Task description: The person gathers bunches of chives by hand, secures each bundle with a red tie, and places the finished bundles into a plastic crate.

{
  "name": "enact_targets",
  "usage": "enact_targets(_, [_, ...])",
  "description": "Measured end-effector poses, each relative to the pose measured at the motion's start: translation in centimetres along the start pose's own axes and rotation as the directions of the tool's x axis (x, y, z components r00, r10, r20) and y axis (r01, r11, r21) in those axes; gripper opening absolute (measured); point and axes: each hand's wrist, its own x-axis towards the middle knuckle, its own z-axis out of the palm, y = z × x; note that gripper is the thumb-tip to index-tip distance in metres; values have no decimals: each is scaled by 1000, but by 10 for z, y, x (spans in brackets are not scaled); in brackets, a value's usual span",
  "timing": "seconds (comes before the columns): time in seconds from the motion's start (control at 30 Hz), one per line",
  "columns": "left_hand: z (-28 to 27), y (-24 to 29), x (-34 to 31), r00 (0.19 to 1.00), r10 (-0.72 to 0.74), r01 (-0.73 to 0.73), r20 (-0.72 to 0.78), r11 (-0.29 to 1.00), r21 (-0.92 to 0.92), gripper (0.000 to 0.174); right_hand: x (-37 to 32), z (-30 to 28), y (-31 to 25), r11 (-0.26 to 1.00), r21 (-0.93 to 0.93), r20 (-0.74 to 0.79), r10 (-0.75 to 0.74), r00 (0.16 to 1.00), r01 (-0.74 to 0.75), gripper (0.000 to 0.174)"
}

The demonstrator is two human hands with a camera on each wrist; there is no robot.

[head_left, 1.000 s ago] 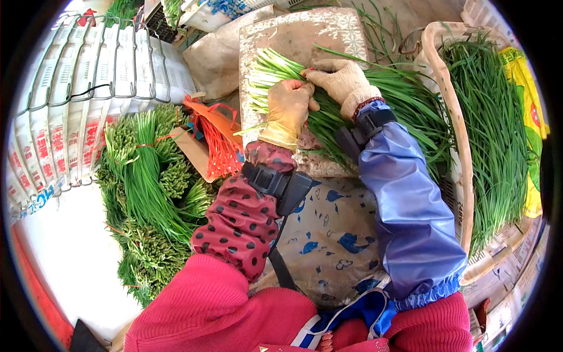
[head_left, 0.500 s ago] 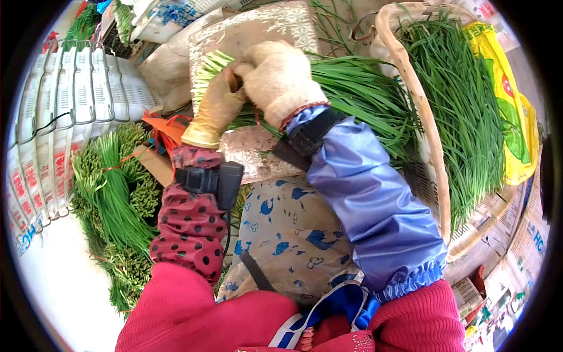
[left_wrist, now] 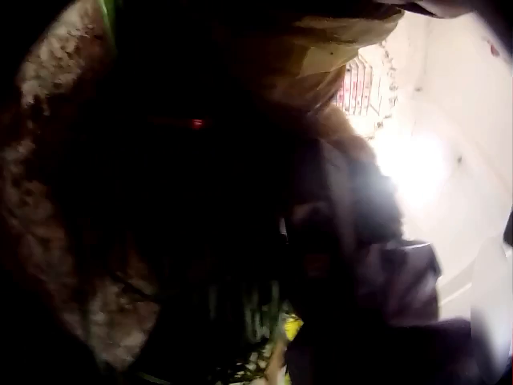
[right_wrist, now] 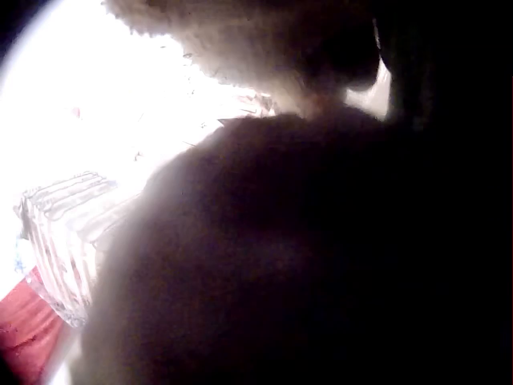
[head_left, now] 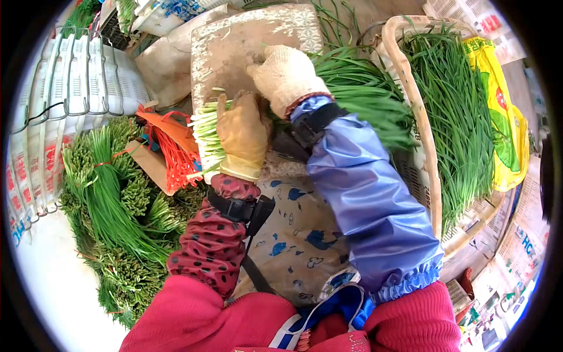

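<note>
In the head view my left hand point(head_left: 241, 129), in a yellow rubber glove, grips a bunch of garlic chives near its pale cut stems point(head_left: 205, 132). The stems point left, at the near left part of a worn board point(head_left: 226, 50). My right hand point(head_left: 287, 76), in a cream knitted glove, is just beyond the left hand, above the board. Long green chive leaves point(head_left: 363, 88) fan out to its right, partly blurred. The undersides of the right fingers are hidden, and both wrist views are mostly dark.
A rimmed basket point(head_left: 431, 158) of loose chives stands at the right, beside a yellow bag point(head_left: 498, 117). Tied chive bundles point(head_left: 108, 188) are piled at the left, near red ties point(head_left: 179, 155) and cardboard point(head_left: 153, 167). White crates point(head_left: 76, 105) stand behind the pile.
The left hand and the pale stems have come nearer the body. Fingers that worked close together half a second ago have parted, the right hand now farther out. The leaves are in motion.
</note>
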Motion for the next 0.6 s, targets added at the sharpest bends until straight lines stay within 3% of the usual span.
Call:
enact_targets(0.1, [3,3,-6,994,-12,1,-104,994,-108,16,0,-24,29,975,224,-20,14,1000,-10,40])
enact_targets(0.17, [9,-1,-10,992,-34,20,-120,992,-121,13,9,-40,77,975,201,-178,136,975,-99,41])
enact_targets(0.2, [10,-1,-9,991,-43,26,-125,990,-136,13,1,-58,101,999,21,-169,-28,985,32,42])
enact_targets(0.27, [11,-2,-6,991,-43,24,-130,989,-147,11,-18,-79,97,987,-157,-67,10,998,-20,43])
enact_targets(0.3, [11,-2,-5,991,-39,21,-126,989,-145,11,-23,-86,88,963,-170,-2,209,978,-207,44])
enact_targets(0.33, [10,-2,-5,992,-35,18,-121,990,-142,10,-25,-79,87,946,-216,0,249,969,-243,42])
enact_targets(0.37, [10,-2,-4,993,-30,14,-114,991,-136,10,-29,-77,84,931,-284,66,255,965,-227,36])
enact_targets(0.43, [10,-2,-3,993,-21,2,-116,987,-159,9,-28,-69,83,959,-280,220,107,970,-42,33])
enact_targets(0.47, [8,-2,-1,993,-18,-1,-115,986,-167,9,-25,-60,89,933,-355,200,19,980,54,33])
enact_targets(0.5, [6,-3,-2,995,13,-29,-98,986,-162,7,-17,-52,88,902,-432,154,52,987,20,28])
enact_targets(0.53, [2,0,5,996,39,-51,-85,987,-153,6,-7,-46,110,974,-222,-31,-49,998,41,26])
enact_targets(0.6, [3,-2,4,996,21,-30,-82,993,-110,6,12,-54,119,842,-539,-18,19,1000,-26,26])
